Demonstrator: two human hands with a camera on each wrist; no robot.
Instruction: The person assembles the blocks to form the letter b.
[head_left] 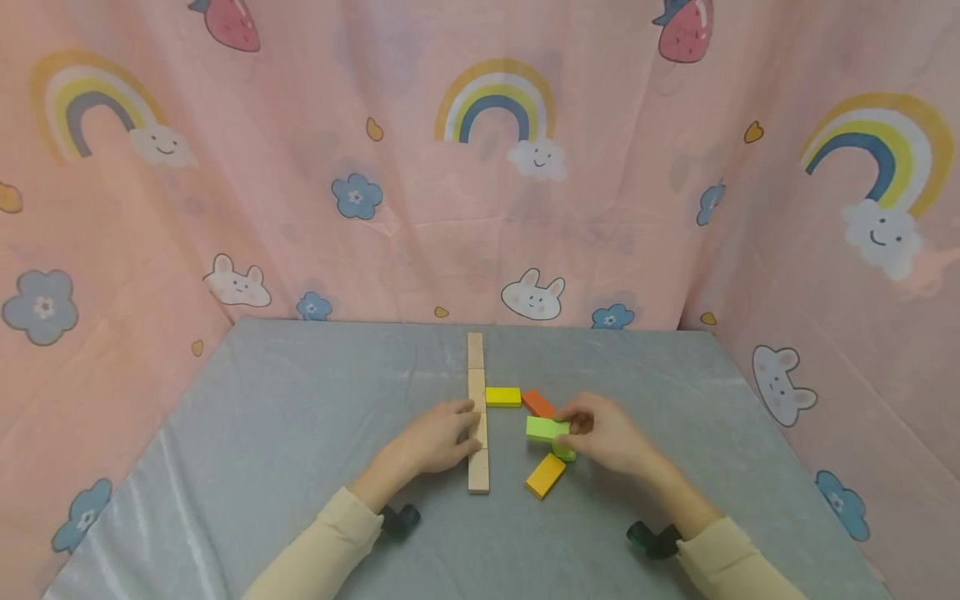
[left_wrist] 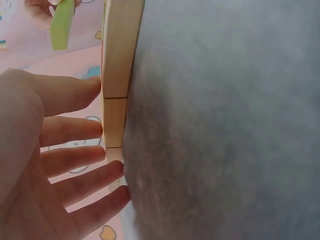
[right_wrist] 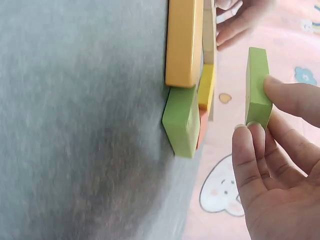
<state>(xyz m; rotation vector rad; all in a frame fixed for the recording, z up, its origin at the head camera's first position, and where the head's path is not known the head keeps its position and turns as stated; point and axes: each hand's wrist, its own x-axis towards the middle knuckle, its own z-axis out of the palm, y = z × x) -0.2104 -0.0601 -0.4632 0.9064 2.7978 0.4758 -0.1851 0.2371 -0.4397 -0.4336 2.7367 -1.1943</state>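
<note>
Right hand pinched a lifted light-green block; left hand, fingers straight, steadied the finished plain-wood row; four coloured blocks remained loose.

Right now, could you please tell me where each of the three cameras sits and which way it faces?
Head: worn on the head, looking forward and down at the grey-covered table; both hands and cream sleeves show.
Left wrist: at the left wrist, looking along the open left hand, whose fingertips touch the row of plain wooden blocks.
Right wrist: at the right wrist, looking past the right hand pinching a light green rectangular block.
Shared: both wrist views catch that light green block and the wooden row; the head view shows everything.
</note>
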